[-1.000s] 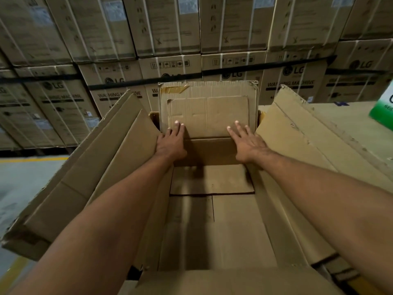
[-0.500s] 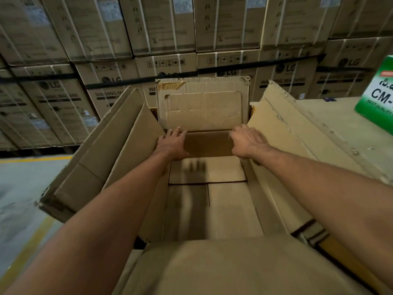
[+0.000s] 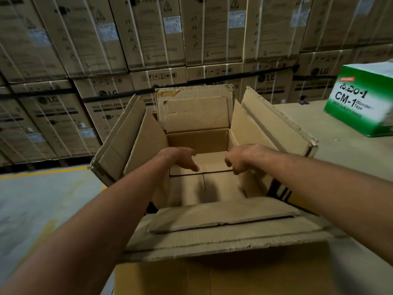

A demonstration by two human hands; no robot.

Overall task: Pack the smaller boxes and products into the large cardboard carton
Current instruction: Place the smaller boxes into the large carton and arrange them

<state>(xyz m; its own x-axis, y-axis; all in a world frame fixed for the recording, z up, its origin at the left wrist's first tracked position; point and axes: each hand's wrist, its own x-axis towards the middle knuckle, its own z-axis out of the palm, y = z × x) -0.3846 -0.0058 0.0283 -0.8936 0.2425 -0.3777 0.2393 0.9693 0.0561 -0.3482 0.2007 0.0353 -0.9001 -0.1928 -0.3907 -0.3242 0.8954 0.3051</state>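
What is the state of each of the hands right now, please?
Left hand: open, holding nothing.
Right hand: open, loosely curled, holding nothing.

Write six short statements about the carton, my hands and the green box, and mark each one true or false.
1. The carton stands open. True.
2. The left hand grips a small box. False: it holds nothing.
3. The green box lies inside the carton. False: it sits outside, off to the right.
4. The right hand hangs over the carton's opening. True.
5. The stacked boxes behind carry LG logos. True.
6. The carton is packed full. False: its visible floor is bare cardboard.
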